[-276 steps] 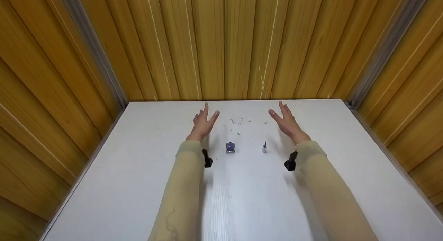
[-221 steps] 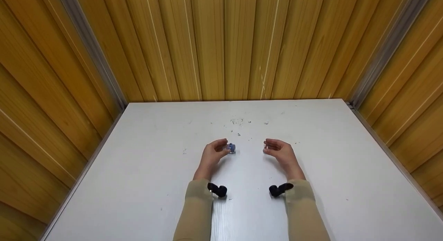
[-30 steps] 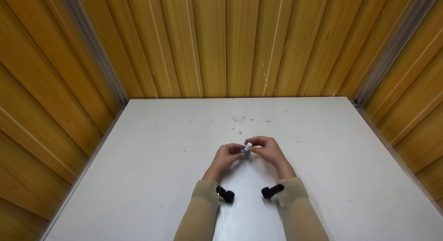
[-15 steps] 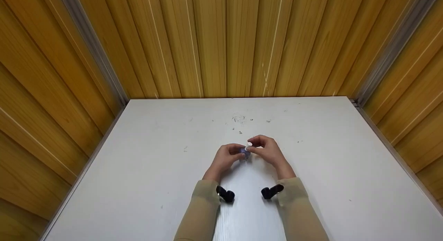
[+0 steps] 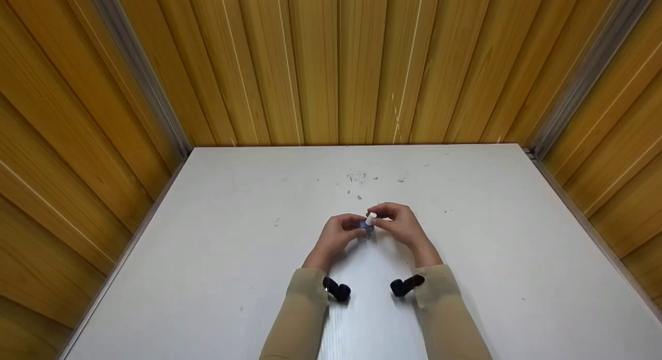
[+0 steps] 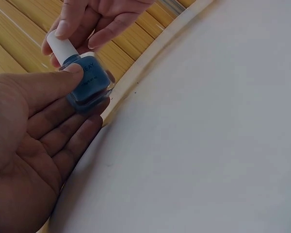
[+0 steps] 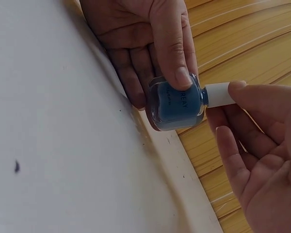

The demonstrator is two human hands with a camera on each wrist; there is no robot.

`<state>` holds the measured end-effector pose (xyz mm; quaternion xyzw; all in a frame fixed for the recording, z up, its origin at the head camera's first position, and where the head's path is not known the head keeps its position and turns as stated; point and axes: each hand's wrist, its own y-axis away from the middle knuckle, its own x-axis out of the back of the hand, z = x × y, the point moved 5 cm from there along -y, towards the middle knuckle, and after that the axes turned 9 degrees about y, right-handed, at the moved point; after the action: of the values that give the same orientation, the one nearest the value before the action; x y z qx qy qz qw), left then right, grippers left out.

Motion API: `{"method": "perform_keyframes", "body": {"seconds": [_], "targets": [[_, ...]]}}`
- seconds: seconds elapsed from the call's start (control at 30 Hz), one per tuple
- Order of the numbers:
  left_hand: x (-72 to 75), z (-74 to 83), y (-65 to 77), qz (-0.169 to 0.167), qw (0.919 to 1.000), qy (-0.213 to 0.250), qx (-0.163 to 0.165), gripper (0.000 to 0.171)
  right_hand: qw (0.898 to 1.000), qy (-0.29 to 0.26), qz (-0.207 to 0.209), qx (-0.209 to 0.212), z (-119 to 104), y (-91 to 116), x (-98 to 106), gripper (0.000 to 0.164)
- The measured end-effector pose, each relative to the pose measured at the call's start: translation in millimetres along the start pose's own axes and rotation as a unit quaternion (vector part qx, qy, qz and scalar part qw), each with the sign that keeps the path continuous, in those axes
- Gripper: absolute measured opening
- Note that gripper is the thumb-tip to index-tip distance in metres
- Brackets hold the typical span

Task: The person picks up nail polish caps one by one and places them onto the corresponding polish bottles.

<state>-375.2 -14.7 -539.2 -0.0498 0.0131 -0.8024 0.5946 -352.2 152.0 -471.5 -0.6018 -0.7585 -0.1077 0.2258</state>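
Observation:
My left hand (image 5: 333, 238) pinches a small glass bottle of blue nail polish (image 6: 93, 82) between thumb and fingers, its thumb lying over the lettered front. On the bottle's neck sits a white cap (image 7: 217, 94), with a sliver of blue neck showing below it. The thumb and fingertips of my right hand (image 5: 401, 228) pinch that cap. Both hands meet over the middle of the table, and the bottle is tilted in the wrist views. The cap's brush is out of sight.
The white tabletop (image 5: 207, 246) carries small dark specks and scuffs (image 5: 357, 177) beyond the hands. Ribbed wood-look panels (image 5: 320, 65) enclose the back and sides. A black wrist camera sits on each sleeve.
Bottle and cap stood apart on the table with both hands open; each hand took one, and they were brought together. Lately the right fingers shift slightly on the cap while the left stays still.

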Motion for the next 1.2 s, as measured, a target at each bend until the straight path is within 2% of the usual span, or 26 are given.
{"method": "perform_keyframes", "body": {"seconds": [0.23, 0.4, 0.53, 0.73, 0.87, 1.2], "targets": [[-0.5, 0.7, 0.7, 0.001, 0.9999, -0.011, -0.003, 0.027, 1.0, 0.015, 0.019, -0.016, 3.5, -1.7, -1.1, 0.024], [-0.8, 1.2, 0.3, -0.002, 0.9999, -0.014, -0.005, 0.027, 0.999, 0.028, 0.029, -0.024, 28.0, -12.0, -5.3, 0.028], [-0.3, 1.1, 0.2, -0.004, 0.9999, -0.006, -0.008, 0.027, 0.999, 0.025, 0.022, -0.01, 40.2, -16.9, -7.0, 0.036], [-0.2, 0.0, -0.5, -0.005, 0.9999, 0.0, -0.01, 0.027, 1.0, -0.005, 0.009, 0.007, 39.4, -17.5, -6.1, 0.03], [-0.5, 0.7, 0.5, -0.004, 1.0, -0.001, -0.007, 0.027, 1.0, -0.005, 0.013, 0.008, 39.4, -16.9, -5.9, 0.028], [-0.6, 0.6, 1.8, 0.007, 0.9998, -0.016, 0.012, 0.025, 0.999, 0.013, 0.042, -0.02, 39.5, -17.0, -6.1, 0.022]]}}
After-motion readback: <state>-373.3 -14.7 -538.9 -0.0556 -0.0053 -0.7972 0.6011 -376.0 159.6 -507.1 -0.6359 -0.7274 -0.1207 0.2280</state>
